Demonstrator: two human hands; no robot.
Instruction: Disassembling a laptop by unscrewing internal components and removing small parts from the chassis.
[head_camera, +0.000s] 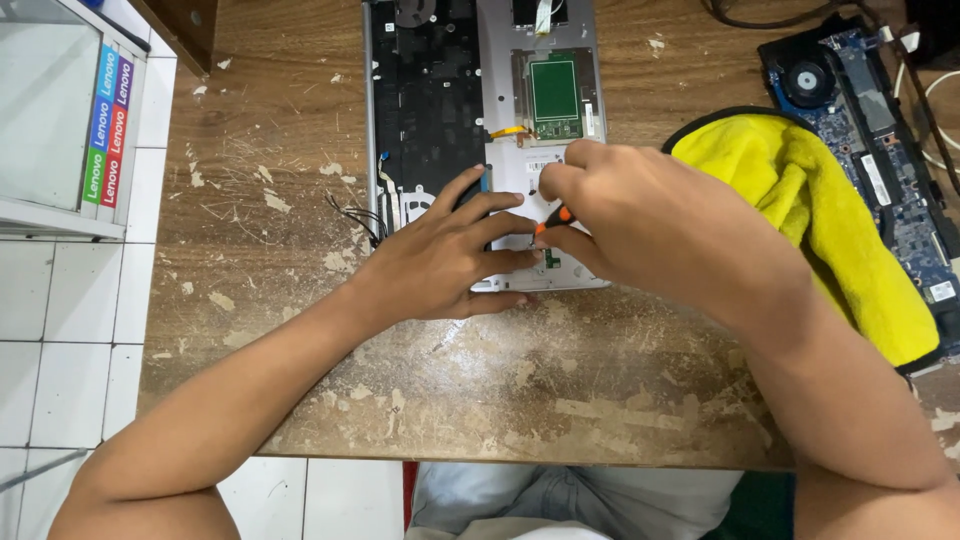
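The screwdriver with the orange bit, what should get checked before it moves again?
1. Right hand grips the screwdriver: ok.
2. Left hand rests flat on the laptop shell, steadying it: ok.
3. Tip seated in a screw: cannot tell, fingers hide it.
4. Black wires at the shell's left edge lie away from the tool: ok.
5. Yellow cloth lies beside the shell, not on it: ok.
6. Circuit board sits apart, beyond the cloth: ok.
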